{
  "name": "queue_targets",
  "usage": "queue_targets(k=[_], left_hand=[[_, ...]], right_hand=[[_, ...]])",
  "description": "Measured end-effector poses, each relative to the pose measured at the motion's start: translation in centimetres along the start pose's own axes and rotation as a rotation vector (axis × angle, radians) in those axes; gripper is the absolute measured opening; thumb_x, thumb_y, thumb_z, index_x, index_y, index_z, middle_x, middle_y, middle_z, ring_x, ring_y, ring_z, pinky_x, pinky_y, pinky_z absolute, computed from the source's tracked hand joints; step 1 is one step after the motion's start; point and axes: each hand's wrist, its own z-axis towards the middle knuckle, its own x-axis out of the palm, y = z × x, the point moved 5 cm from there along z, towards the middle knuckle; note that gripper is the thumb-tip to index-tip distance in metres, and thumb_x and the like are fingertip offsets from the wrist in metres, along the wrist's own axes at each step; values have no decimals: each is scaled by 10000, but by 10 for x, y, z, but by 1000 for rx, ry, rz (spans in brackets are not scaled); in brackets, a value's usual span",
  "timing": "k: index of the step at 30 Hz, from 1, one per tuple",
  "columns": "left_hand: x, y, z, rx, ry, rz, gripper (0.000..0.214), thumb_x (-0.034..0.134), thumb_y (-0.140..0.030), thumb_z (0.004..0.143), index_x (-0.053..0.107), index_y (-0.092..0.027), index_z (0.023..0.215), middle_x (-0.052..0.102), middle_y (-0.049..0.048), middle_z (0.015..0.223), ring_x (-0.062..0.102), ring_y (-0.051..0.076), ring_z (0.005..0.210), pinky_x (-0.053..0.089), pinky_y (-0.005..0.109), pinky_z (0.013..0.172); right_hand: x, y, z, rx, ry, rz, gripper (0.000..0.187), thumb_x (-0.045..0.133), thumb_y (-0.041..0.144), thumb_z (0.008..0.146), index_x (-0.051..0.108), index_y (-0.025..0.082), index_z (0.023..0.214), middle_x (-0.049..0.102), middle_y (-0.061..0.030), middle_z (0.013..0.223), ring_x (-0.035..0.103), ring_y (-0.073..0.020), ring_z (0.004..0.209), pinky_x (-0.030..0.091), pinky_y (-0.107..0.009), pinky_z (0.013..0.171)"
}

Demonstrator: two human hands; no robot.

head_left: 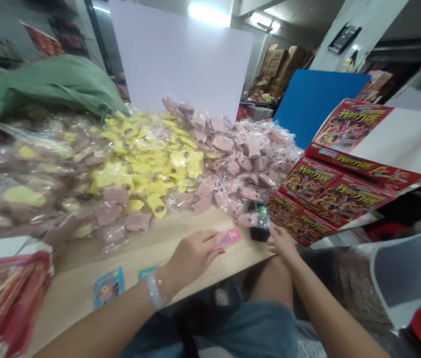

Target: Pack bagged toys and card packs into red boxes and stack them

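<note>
My left hand [191, 256] lies open and flat on the table [83, 278], fingertips on a pink card [231, 235], probably pinning it so it won't slide. My right hand [282, 242], at 3 o'clock of the card, touches a small black thing [260, 232] at the table edge. Gripping or not, can't tell, too blurred. Bagged pink and yellow toys [150, 164] heap at 12 o'clock and crowd the bare strip. Red printed boxes [329, 194] at 2 o'clock, blue card [109, 287] at 8, red sheets [5, 293] at 9.
</note>
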Motion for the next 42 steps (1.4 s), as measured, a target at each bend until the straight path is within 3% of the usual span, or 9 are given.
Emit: queue_targets(k=[3,7,15,18,23,28,33,38,42], left_hand=[[30,17,7,-66,87,74,392,452,-269,875,452,-185,1257,604,90,1094,581,199,967,483,319,840],[38,25,4,-122,122,97,432,484,-286,860,418,-203,1278,601,76,1104,576,205,971,481,335,855],[29,19,10,-187,233,81,455,462,-190,839,402,-212,1289,566,73,1170,557,204,1000,470,330,870],[26,15,9,-171,292,48,510,439,-158,833,337,-246,1325,548,52,1205,549,196,1018,458,325,887],[32,28,8,-188,251,-19,432,412,-188,852,383,-252,1279,581,48,1148,578,186,953,472,300,842],[42,29,26,-191,246,13,401,414,-213,861,401,-245,1261,593,44,1097,581,197,927,473,294,796],[44,22,30,-203,258,85,427,418,-202,864,377,-218,1289,571,62,1137,567,211,974,461,305,820],[49,31,24,-161,249,48,421,397,-207,875,360,-218,1295,598,66,1100,591,197,938,460,293,810],[46,32,27,-195,214,85,337,427,-242,867,432,-217,1203,623,67,1037,611,210,879,464,299,758]], right_hand=[[10,3,38,30,67,-105,293,504,402,733,623,152,638,574,-51,547,586,-193,595,450,-291,564],[12,38,59,-37,123,-203,231,676,292,601,544,168,458,523,-13,459,574,-204,606,410,-274,566],[65,187,113,-202,226,-97,272,498,330,855,539,136,1041,578,-57,1012,576,-155,840,490,-351,722],[88,206,107,-267,354,-14,300,502,348,851,548,130,1052,579,-44,1028,579,-186,872,495,-364,737],[47,109,68,-107,215,1,269,457,314,859,556,183,1072,563,-82,1117,524,-207,1034,441,-338,842],[25,-7,29,361,348,20,231,530,293,818,570,128,975,610,-81,884,614,-176,688,507,-333,594],[41,-14,30,561,463,251,216,494,273,864,541,127,1016,599,-33,895,591,-119,715,515,-285,616],[34,-19,7,419,358,438,191,499,278,855,563,128,956,599,-34,900,584,-128,747,497,-292,648],[23,-20,-34,294,294,458,200,563,286,741,572,149,596,566,-17,640,541,-162,679,436,-246,583]])
